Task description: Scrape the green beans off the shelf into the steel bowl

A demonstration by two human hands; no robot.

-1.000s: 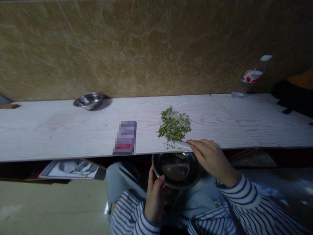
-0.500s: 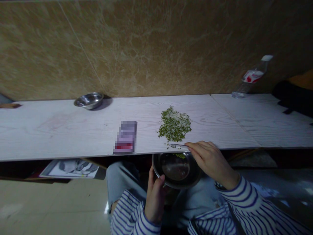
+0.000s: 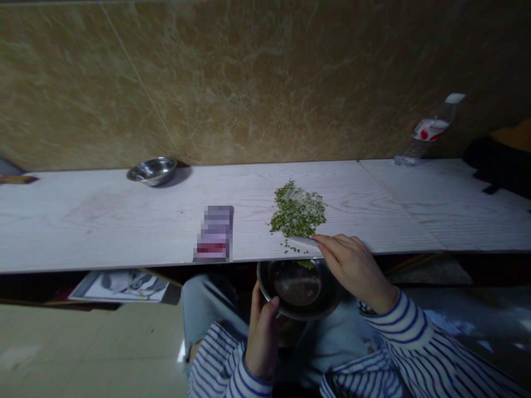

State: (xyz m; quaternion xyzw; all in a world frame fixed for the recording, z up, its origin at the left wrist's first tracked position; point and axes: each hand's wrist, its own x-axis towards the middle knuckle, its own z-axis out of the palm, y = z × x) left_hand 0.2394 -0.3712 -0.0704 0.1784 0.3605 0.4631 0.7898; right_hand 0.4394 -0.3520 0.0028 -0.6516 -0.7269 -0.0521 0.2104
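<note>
"Green bits (image 3: 296,213), seed-looking, in a loose heap on the white tabletop (image 3: 124,221), just ahead and left of the right hand (image 3: 354,268). What's that hand got?"

"Thin flat tool (image 3: 302,241), pinched in the fingers, right by the heap's near edge. Few strays around it."

"And the left hand (image 3: 265,326)?"

"Gripping a metal bowl (image 3: 298,287) by the rim, thumb over the edge. Some green in there too, on the side away from that hand."

"Further out?"

"Pixelated rectangle (image 3: 213,235) ahead-left of the left hand, small steel bowl (image 3: 151,172) way past it, clear bottle (image 3: 429,130) far ahead-right of the right hand."
</note>
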